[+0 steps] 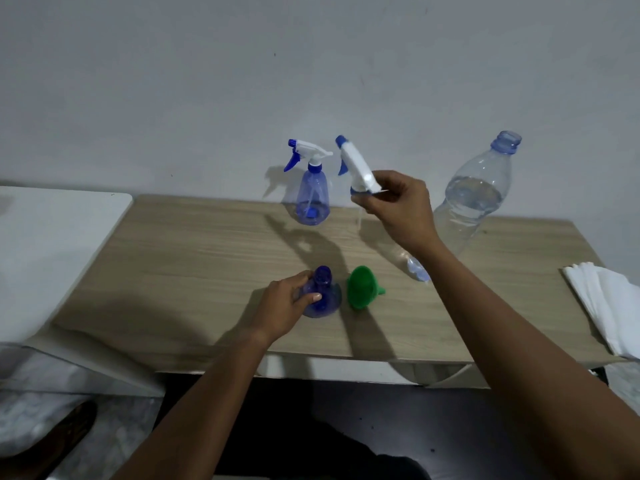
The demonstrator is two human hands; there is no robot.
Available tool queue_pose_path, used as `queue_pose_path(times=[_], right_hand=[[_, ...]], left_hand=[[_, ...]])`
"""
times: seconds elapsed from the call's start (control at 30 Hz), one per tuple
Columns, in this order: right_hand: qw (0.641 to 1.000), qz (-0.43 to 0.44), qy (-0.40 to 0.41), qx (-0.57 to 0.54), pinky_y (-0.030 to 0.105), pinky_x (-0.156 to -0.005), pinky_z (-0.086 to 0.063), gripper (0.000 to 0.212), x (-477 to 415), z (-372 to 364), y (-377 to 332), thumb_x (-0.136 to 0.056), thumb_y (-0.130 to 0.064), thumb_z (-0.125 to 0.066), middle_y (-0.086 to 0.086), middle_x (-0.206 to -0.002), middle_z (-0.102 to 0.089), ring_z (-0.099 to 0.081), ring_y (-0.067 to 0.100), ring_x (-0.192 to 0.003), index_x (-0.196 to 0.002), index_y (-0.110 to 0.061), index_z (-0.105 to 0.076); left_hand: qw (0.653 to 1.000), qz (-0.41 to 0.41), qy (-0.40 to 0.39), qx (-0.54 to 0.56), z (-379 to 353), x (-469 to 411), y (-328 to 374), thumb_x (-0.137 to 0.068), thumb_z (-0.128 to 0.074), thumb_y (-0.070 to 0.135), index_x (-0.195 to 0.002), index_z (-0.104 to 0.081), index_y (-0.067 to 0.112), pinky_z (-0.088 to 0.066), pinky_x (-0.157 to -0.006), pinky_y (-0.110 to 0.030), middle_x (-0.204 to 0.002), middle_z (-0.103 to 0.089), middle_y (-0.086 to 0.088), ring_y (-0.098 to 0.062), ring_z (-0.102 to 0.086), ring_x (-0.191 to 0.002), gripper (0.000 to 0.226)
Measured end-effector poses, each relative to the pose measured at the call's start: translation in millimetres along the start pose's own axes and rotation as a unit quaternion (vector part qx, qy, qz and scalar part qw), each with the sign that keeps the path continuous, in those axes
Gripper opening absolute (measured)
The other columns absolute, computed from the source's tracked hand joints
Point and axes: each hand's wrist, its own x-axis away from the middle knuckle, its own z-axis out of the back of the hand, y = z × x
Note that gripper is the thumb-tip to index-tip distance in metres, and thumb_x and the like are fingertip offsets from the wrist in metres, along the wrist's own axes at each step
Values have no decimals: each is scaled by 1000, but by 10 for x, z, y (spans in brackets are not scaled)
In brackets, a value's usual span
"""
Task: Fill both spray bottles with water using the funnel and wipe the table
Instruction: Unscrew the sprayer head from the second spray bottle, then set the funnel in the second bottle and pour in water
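At the near middle of the light wood-grain table, the person's left hand grips an open blue spray bottle of translucent plastic. Its fingers and thumb curl round the bottle's shoulder just under the bare neck, and the bottle stands upright on the tabletop.

The right hand is raised above the table farther back. Its thumb and fingertips pinch the collar end of a white and blue trigger sprayer head, which is off the bottle and tilted with its nozzle up and to the left. A thin clear dip tube hangs down from it.

A green plastic funnel rests on the table just right of the open bottle, close to it but apart. Toward the wall stands a second blue spray bottle, upright with its own white and blue sprayer fitted.

At the far right stands a large clear plastic water bottle, uncapped and partly filled with water. A small pale blue object lies near its base, partly hidden by the right forearm; what it is cannot be told.

A stack of white paper napkins lies at the table's right edge. A white surface adjoins the table on the left.
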Motion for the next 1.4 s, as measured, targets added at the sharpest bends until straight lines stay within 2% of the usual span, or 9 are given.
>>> queue_pose_path(times=[0.2, 0.43, 0.53, 0.73, 0.87, 1.0, 1.13, 1.27, 1.4], right_hand=[[960, -92, -64, 257, 40, -78, -58, 30, -63, -89, 940, -73, -26, -87, -1, -92, -78, -72, 19, -83, -102, -25, -78], [906, -104, -187, 365, 34, -66, -49, 21, -163, -264, 1348, -76, -27, -73, 6, -86, -73, -65, 30, -81, -96, -22, -77], [898, -131, -213, 362, 34, -71, -53, 29, -185, -310, 1419, -71, -29, -74, 3, -88, -74, -66, 27, -84, -99, -28, -78], [929, -139, -179, 291, 38, -80, -55, 37, -116, -245, 1341, -77, -42, -79, 3, -103, -77, -69, 26, -94, -111, -27, -76], [962, -131, -129, 203, 37, -87, -56, 32, 198, -89, 1185, -87, -25, -69, -4, -115, -75, -71, 16, -97, -119, -26, -72], [951, -130, -250, 127, 28, -105, -44, 71, 595, 143, 1099, -80, -11, -73, -7, -138, -57, -52, 5, -121, -146, -26, -51], [922, -90, -299, 228, 30, -107, -40, 97, 740, 163, 1172, -70, -28, -87, 0, -146, -51, -49, 18, -130, -154, -22, -37], [941, -80, -237, 227, 44, -94, -54, 79, 797, 151, 1236, -64, -39, -89, -1, -124, -68, -62, 20, -109, -135, -27, -56], [973, -91, -169, 125, 29, -87, -54, 67, 825, 218, 1158, -64, -23, -93, -9, -111, -69, -62, 5, -98, -124, -25, -63]], left_hand=[[999, -2, 29, -32, -125, -47, 102, -89, -71, 17, -120, -69, 17, -35, -77, 3, -115, -70, 8, 5, -58, -94, 31], [998, 35, 29, 42, -223, -84, 18, -84, -69, 20, -119, -63, 37, -49, -98, -23, -117, -66, 25, 7, -61, -108, 39], [997, 49, 35, 48, -259, -83, 20, -83, -68, 20, -120, -62, 37, -47, -99, -21, -114, -63, 36, 11, -59, -110, 41], [996, 68, 37, 55, -253, -66, 45, -85, -70, 16, -124, -64, 30, -48, -99, -21, -118, -64, 29, 10, -59, -113, 42], [997, 63, 38, 33, -243, -55, 86, -87, -72, 11, -127, -65, 19, -47, -95, -14, -119, -65, 21, 20, -56, -107, 41], [997, 67, 40, 6, -235, -44, 208, -88, -71, 12, -129, -64, 15, -36, -82, 3, -118, -65, 12, 5, -60, -102, 41], [997, 71, 30, -7, -216, -35, 273, -90, -70, 12, -130, -63, 12, -30, -75, 7, -112, -64, 11, -5, -58, -100, 40], [996, 83, 20, -10, -219, -28, 291, -91, -68, 13, -130, -63, 12, -29, -78, 9, -121, -61, 12, -5, -56, -111, 40], [995, 94, 14, -6, -248, -9, 335, -91, -69, 14, -127, -66, 17, -33, -80, 6, -118, -62, 19, -4, -59, -111, 36]])
